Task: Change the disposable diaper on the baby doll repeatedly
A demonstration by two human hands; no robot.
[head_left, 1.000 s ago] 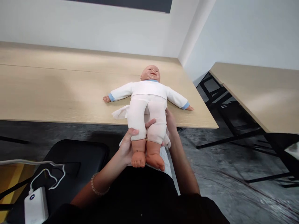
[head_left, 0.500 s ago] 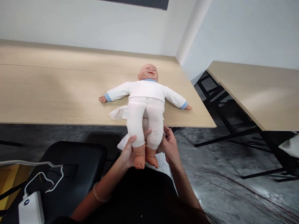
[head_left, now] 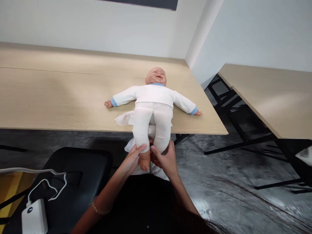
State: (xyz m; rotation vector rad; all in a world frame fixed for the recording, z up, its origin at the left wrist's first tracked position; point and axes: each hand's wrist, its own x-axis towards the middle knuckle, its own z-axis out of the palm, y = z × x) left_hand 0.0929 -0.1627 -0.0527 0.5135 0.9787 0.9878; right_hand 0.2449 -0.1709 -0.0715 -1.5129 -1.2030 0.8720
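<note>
Our right hand [head_left: 168, 158] has closed round one trouser leg [head_left: 162, 138] of doll [head_left: 154, 93]; left hand [head_left: 131, 160] pinches other near hem; both seem steadied.

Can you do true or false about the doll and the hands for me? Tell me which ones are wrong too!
1. The left hand and right hand both hold the doll low on its legs. True.
2. The doll is face down. False: it is face up.
3. There is a bracelet on the left arm. True.
4. The doll's head is over the wooden table. True.
5. The doll's feet are on the table. False: they are past its edge.
6. The doll wears a black top. False: its top is white.
</note>
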